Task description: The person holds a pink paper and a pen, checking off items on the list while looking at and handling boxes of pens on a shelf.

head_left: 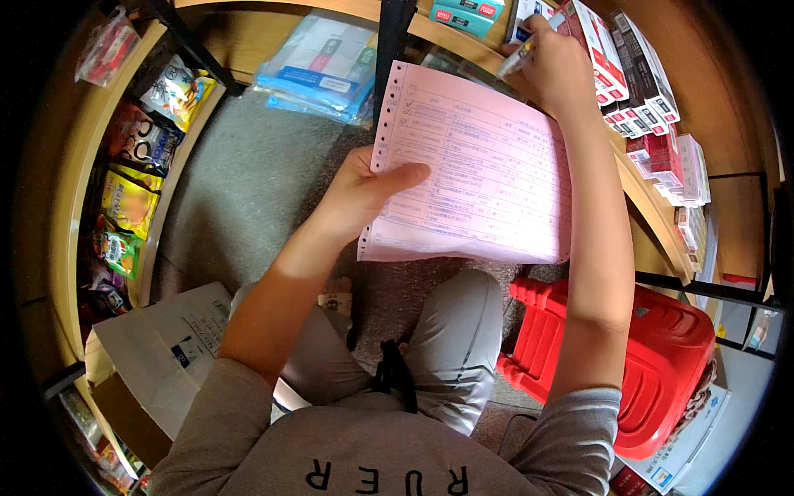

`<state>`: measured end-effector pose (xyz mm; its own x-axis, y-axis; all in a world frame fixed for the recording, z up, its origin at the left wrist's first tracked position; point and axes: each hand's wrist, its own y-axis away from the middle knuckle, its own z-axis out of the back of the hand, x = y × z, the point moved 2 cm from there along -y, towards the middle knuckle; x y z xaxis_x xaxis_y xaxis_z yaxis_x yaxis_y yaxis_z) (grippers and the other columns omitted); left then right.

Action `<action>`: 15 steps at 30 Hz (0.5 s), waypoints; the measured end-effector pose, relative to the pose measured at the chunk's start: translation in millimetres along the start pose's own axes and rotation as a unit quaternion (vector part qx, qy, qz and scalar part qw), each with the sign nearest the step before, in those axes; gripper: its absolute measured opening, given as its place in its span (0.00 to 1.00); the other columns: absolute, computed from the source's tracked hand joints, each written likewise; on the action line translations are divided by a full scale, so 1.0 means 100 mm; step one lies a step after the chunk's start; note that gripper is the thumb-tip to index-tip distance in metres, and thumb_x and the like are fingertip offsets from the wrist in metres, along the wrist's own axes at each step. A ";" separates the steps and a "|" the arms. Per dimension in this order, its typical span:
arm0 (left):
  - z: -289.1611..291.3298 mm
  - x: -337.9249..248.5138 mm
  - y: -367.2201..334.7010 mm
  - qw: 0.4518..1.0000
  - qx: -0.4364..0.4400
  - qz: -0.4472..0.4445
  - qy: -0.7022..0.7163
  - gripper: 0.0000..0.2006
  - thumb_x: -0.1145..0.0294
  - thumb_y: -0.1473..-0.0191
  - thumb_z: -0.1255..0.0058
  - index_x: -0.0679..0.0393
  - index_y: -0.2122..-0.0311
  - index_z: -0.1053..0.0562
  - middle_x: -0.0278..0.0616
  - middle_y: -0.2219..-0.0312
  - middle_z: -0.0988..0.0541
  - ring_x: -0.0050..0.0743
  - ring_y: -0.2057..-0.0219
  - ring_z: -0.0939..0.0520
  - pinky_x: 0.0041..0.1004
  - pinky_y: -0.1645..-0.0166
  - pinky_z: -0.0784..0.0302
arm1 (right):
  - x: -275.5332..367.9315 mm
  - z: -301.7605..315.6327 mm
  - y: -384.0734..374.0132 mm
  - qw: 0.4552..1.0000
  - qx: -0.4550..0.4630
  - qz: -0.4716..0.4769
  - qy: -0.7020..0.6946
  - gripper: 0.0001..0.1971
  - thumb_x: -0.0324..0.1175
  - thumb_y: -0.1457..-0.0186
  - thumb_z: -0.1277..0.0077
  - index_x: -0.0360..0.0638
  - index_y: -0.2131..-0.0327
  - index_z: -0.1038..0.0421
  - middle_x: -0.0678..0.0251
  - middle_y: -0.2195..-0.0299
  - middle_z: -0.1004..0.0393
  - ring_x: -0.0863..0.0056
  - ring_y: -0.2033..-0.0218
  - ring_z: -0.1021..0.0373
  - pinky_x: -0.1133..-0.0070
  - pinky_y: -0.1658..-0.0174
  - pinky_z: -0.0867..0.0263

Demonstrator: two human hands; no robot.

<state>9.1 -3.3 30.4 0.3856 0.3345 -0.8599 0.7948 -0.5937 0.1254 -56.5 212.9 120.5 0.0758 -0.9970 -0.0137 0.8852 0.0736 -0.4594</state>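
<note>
Remotely, I see my left hand (364, 186) pinching the paper (488, 186) mid-frame, right hand (561, 70) curled round a pen (517, 60); a careless wrist could topple upper-right boxes (599, 54)

Small boxes (645, 70) line the right wooden shelf (662, 221), and snack packets (128, 202) lie along the left shelf (168, 183).

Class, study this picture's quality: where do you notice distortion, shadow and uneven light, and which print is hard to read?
Head view: the wooden shelf on the left bows along the black rim; head view: shadow darkens the floor beside it; head view: the left forearm is brighter toward the wrist; head view: the sheet's small print looks faint.
</note>
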 end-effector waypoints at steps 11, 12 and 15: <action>-0.01 0.00 -0.01 1.000 0.010 -0.007 0.014 0.10 0.75 0.55 0.52 0.66 0.65 0.29 0.41 0.70 0.25 0.24 0.69 0.25 0.23 0.63 0.30 | 0.04 -0.20 -0.10 0.998 -0.038 -0.048 -0.027 0.17 0.41 0.62 0.46 0.43 0.70 0.36 0.52 0.81 0.31 0.55 0.76 0.32 0.67 0.73 0.37; -0.02 0.00 -0.02 1.000 0.013 -0.009 0.013 0.10 0.75 0.55 0.52 0.66 0.65 0.29 0.41 0.70 0.25 0.24 0.69 0.25 0.23 0.63 0.30 | 0.01 -0.22 -0.11 0.996 -0.060 -0.056 -0.040 0.16 0.41 0.62 0.46 0.44 0.70 0.36 0.53 0.81 0.31 0.55 0.75 0.33 0.67 0.73 0.37; -0.05 0.01 -0.03 1.000 0.016 -0.011 0.019 0.10 0.75 0.55 0.52 0.66 0.65 0.29 0.41 0.70 0.25 0.24 0.69 0.25 0.23 0.63 0.30 | -0.07 -0.28 -0.09 0.994 -0.090 -0.068 -0.011 0.16 0.39 0.64 0.46 0.46 0.69 0.35 0.55 0.81 0.31 0.57 0.74 0.33 0.68 0.72 0.37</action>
<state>9.7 2.7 32.1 0.3859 0.3748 -0.8430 0.7882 -0.6088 0.0901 -78.2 218.6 99.8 -0.0266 -0.9966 0.0780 0.7920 -0.0687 -0.6067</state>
